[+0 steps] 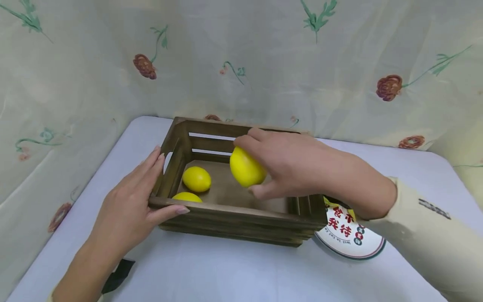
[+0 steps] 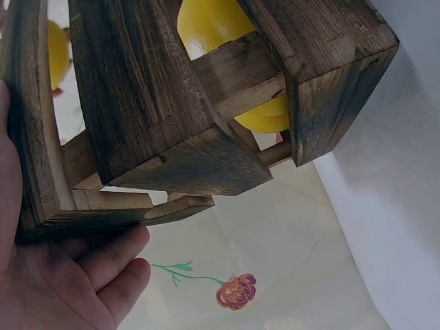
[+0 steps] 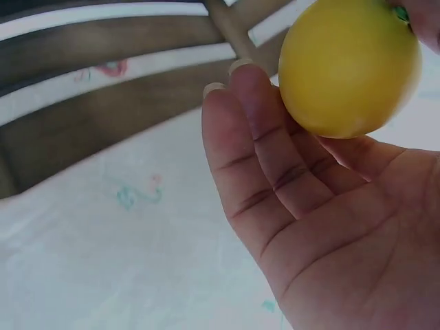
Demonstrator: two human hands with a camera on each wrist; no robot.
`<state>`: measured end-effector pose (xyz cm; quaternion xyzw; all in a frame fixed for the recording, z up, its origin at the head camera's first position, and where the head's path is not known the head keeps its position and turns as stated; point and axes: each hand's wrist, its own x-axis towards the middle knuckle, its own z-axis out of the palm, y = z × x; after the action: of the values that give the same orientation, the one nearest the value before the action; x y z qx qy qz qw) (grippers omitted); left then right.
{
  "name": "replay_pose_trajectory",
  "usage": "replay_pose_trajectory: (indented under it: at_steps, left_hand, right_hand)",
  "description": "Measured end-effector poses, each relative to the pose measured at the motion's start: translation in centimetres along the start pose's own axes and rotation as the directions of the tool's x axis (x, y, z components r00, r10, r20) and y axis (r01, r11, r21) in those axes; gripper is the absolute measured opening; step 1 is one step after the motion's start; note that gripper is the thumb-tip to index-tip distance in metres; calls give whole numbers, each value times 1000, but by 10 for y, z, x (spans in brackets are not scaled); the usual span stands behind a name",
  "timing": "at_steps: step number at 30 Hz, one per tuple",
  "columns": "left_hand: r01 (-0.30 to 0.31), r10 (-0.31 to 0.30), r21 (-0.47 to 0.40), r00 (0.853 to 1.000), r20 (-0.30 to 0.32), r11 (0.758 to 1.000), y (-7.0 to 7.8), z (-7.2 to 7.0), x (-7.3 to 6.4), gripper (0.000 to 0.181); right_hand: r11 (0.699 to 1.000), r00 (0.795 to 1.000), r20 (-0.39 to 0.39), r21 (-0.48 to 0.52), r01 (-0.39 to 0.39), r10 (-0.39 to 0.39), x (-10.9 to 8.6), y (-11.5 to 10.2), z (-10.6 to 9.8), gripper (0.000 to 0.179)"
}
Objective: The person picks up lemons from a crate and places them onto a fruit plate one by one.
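Over the inside of a slatted brown wooden crate (image 1: 241, 230), my right hand (image 1: 290, 163) pinches a yellow lemon (image 1: 246, 167) between thumb and fingers. In the right wrist view a small green spot marks one end of this lemon (image 3: 347, 69), and the other fingers (image 3: 247, 165) stretch out past it. Two more lemons are inside the crate at its left: one lemon (image 1: 196, 179) in full view, the other lemon (image 1: 187, 196) partly hidden by the front wall. My left hand (image 1: 132, 197) holds the crate's front left corner, thumb on the front rim, fingers along the left side.
A white round plate (image 1: 367, 244) with red characters lies right of the crate, partly under my right forearm; something yellow shows on it. Behind the white table (image 1: 211, 268) hangs a flower-patterned cloth (image 1: 264, 84), close to the crate's back wall.
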<state>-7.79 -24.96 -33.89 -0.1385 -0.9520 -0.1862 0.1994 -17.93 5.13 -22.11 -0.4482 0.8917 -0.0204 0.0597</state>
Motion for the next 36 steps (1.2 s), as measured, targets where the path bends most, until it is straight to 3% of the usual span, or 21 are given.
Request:
replay_pose_trajectory:
  at_steps: [8,15,20,27,33,36]
  left_hand:
    - [-11,11,-5,1000,-9,1000,0,0,0,110]
    - [4,-4,-1,1000,5,1000,1,-1,0,111]
    - [15,-15,-14,1000,15,1000,2,0,-2,112]
    - [-18,18,-1,1000,-17,1000,-1,-1,-2,109]
    - [-5,5,-1,1000,-10,1000,0,-1,-2,110]
    - [5,-5,-3,1000,-3,1000,2,-1,-1,110]
  right_hand:
    - [1000,997,-69,14,-23,24,-38,13,-5,73]
    - [997,984,-167,54,-52,60,-85,25,13,79]
    - [987,956,-266,134,-93,127,-118,41,36,82]
    - [960,898,-361,210,-185,252,-150,63,61,95]
    - [921,880,-308,264,-286,361,-167,76,83,96]
    - [890,858,-281,292,-350,429,-178,82,97,93]
